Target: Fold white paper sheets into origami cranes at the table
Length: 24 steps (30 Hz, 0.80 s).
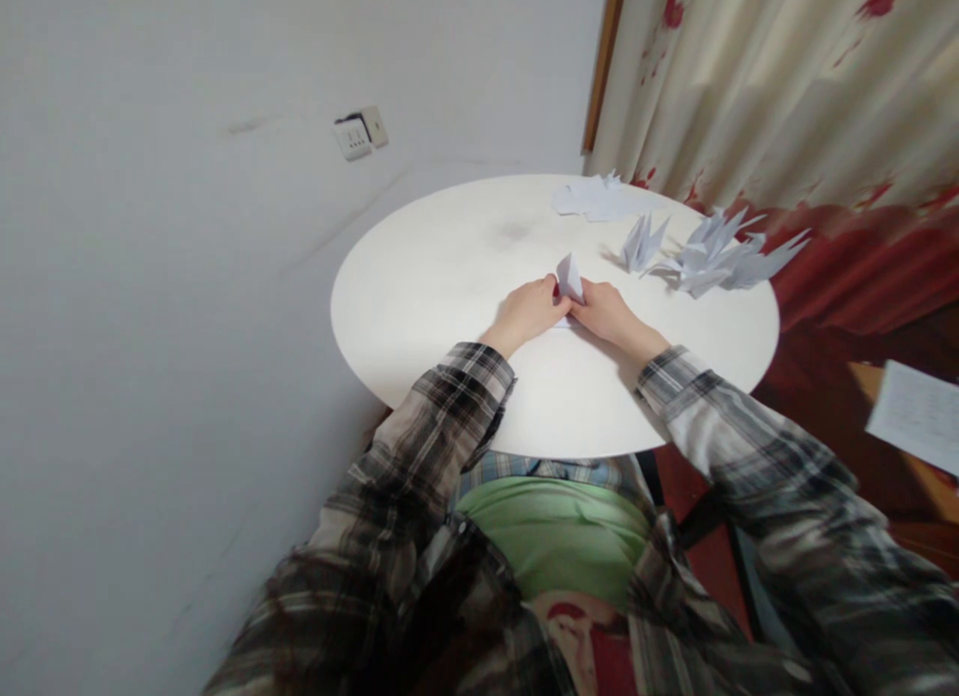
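At the bottom of the frame we see our plaid sleeves (420, 436) on either side of a light green garment (554, 526). Farther up, on the round white table (442, 267), our left hand (526, 310) and right hand (608, 312) meet just right of the frame's centre, both with the grip clamped on a small piece of folded paper (568, 275), whose tip stands up between them. Beyond our right hand, right of centre, we have a pointed paper figure (642, 244) beside a cluster of spiky paper figures (708, 262). Near the table's far edge lie flatter papers (599, 199). A floral curtain (749, 87) fills the upper right; a wall socket (354, 137) sits upper left of centre.
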Motion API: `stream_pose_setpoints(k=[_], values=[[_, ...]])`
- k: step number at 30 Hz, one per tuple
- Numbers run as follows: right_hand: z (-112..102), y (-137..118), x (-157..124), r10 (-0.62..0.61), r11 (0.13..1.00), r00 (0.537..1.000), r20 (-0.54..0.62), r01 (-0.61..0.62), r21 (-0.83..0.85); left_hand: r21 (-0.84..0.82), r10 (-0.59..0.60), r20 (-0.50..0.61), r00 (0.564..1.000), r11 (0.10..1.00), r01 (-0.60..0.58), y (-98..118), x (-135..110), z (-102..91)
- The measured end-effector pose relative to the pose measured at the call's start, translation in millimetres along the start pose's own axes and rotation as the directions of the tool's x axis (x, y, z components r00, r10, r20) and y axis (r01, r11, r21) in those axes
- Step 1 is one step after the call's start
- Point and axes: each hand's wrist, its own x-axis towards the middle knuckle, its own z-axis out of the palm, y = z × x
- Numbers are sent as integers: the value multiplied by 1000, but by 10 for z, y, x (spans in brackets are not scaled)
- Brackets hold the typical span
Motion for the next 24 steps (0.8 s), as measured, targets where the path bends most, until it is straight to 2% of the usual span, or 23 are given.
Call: stream_pose_setpoints(k=[24], values=[[-52,-79,-27,-38,999,999,31,39,-18,-47,-36,-42,998,998,34,39,-15,-37]])
